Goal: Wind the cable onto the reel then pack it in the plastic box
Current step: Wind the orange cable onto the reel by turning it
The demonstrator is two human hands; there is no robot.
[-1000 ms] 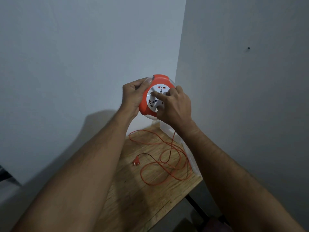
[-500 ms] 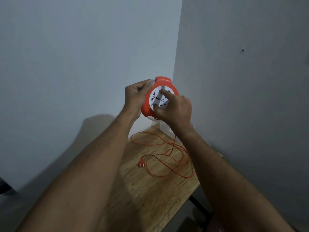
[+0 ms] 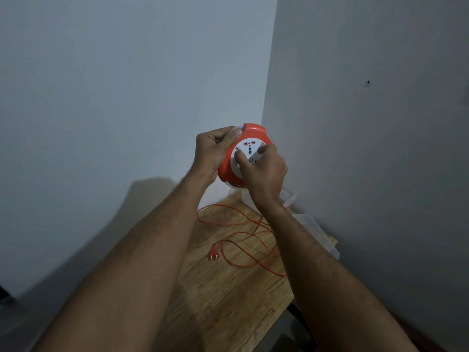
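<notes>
The left hand grips the orange rim of the reel, held in the air above the bench's far end. The right hand pinches the reel's white socket face. Loose orange cable lies coiled on the bench, its plug nearer the left edge. The plastic box sits along the right edge.

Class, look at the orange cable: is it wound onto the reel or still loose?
Mostly loose: the cable lies in loops on the wooden table, its plug free.
</notes>
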